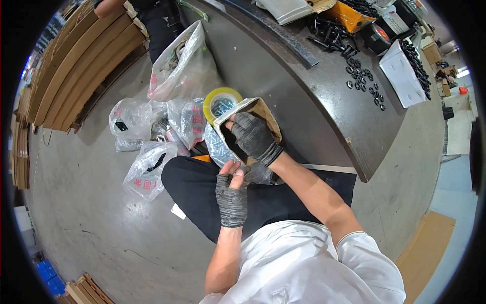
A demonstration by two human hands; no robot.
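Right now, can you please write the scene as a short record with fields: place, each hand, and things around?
Place: grey concrete floor beside a dark table
Left hand: gloved, fingertips pinch a small dark part
Right hand: gloved, grips the rim of an open brown paper bag
Beside the bag: yellow tape roll
On the floor: clear plastic bags
On the table: black washers, white box

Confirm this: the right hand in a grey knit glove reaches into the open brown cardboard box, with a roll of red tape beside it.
Wrong on one point: the head view shows the roll of tape is yellow, not red. The right hand does reach into the open brown cardboard box.
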